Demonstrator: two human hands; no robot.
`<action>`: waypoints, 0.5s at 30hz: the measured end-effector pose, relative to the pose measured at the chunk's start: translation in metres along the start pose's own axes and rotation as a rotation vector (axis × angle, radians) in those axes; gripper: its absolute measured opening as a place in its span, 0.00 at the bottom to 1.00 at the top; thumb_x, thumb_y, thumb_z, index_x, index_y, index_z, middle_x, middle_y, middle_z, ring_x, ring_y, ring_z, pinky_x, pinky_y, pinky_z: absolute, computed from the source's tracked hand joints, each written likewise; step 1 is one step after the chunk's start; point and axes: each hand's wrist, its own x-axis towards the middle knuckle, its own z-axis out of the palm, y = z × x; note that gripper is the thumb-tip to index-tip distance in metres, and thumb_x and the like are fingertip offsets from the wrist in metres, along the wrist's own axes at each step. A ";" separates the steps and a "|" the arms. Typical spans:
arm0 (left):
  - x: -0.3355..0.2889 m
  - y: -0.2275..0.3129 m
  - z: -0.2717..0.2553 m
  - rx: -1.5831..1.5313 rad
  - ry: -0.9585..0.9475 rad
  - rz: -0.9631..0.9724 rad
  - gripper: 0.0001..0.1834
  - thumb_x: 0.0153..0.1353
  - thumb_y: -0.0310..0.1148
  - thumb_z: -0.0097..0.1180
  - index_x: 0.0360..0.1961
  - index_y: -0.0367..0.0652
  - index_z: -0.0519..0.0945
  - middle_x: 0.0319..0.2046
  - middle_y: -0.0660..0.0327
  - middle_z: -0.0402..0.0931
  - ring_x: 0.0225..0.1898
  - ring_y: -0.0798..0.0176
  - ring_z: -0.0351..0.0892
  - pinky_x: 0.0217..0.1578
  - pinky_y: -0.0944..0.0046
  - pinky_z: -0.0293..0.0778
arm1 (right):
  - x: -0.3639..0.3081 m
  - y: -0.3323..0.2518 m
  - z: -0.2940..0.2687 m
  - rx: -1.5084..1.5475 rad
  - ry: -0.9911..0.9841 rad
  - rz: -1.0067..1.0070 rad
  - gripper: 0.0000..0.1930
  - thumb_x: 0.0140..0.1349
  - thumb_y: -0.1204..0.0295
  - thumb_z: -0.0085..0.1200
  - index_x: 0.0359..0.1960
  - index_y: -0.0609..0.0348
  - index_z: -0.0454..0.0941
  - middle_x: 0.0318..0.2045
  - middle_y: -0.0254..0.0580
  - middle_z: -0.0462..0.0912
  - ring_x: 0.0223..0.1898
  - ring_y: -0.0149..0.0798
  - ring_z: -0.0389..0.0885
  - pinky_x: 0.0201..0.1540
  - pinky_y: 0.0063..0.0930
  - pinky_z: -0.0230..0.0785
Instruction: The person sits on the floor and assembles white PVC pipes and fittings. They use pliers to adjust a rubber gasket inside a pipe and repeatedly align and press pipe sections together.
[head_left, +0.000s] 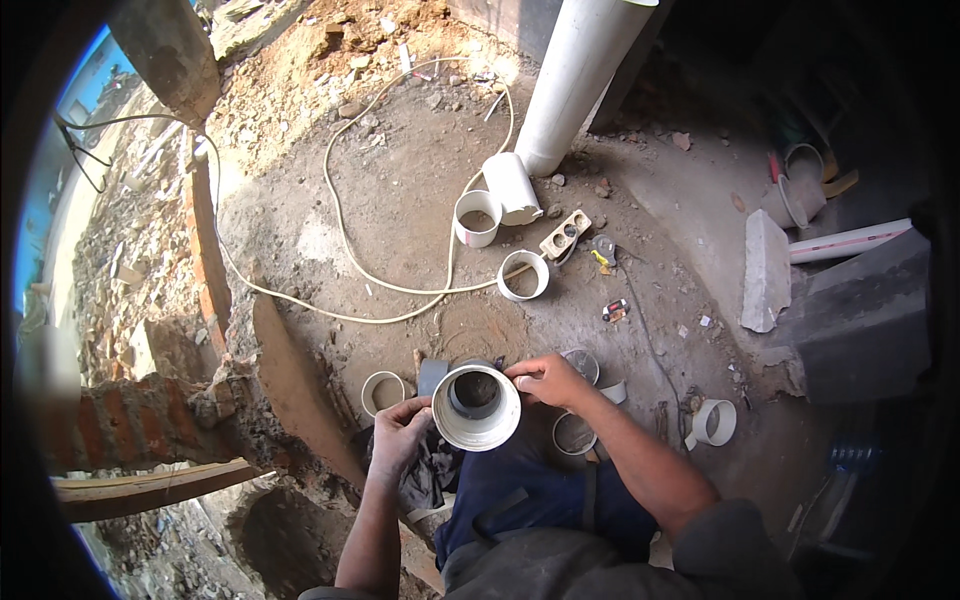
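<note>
Over my lap I hold a pipe fitting (478,433) with a wide white round mouth facing up. A grey part shows inside it, and a grey stub sticks out at its far left. My left hand (400,430) grips the lower left of its rim, thumb against the edge. At the upper right of the rim, my right hand (550,381) is closed with thumb and fingertips on the fitting; some of its fingertips are hidden. Close by on the ground are a cut white pipe ring (383,376) on the left and another ring (573,452) under my right forearm.
Ahead lie white pipe pieces (510,187), a beige power strip (565,236) and a looping pale cable (340,220). A tall white pipe (580,85) leans at the back. A broken brick wall (130,420) and rubble border the left; a concrete slab (766,272) is at right.
</note>
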 end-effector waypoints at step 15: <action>0.016 -0.002 0.010 -0.027 0.130 -0.101 0.09 0.59 0.26 0.59 0.38 0.30 0.84 0.27 0.62 0.82 0.27 0.73 0.78 0.32 0.72 0.75 | 0.013 0.008 0.004 -0.020 0.232 -0.034 0.08 0.56 0.75 0.56 0.34 0.65 0.85 0.24 0.34 0.83 0.25 0.25 0.77 0.27 0.22 0.69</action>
